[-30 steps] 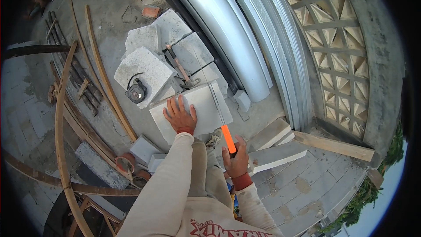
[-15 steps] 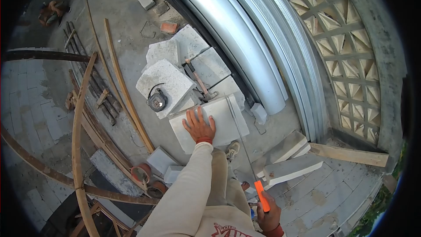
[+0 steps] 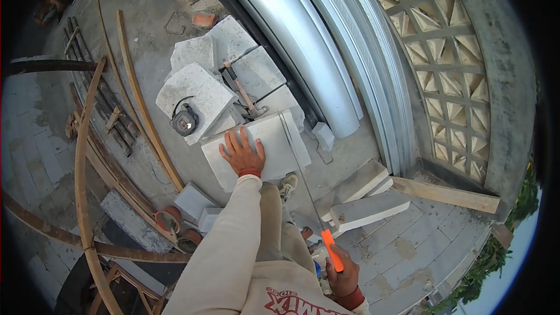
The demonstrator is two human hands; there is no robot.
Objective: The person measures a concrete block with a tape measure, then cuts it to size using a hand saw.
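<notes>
My left hand (image 3: 244, 150) lies flat with fingers spread on a pale grey lightweight concrete block (image 3: 273, 146). In my right hand (image 3: 345, 277), at the lower right, is the orange handle of a hand saw (image 3: 331, 249). Its thin blade, seen nearly edge-on, runs up from the handle and across the block near its right end. Beyond the block, a hammer (image 3: 244, 94) rests on other pale slabs. A black tape measure (image 3: 185, 121) sits on a rough-edged block (image 3: 198, 90) to the left.
Long curved silvery metal sheets (image 3: 309, 46) stand beyond the blocks. Cut block pieces (image 3: 373, 219) and a wooden plank (image 3: 446, 194) lie at right. Timber strips (image 3: 146, 102) and small buckets (image 3: 169, 219) are at left. A shoe (image 3: 289, 185) shows below the block.
The whole view has shifted, so the scene sits further left and up. My right hand and the saw handle have drawn slightly back from the block; my left hand keeps its place.
</notes>
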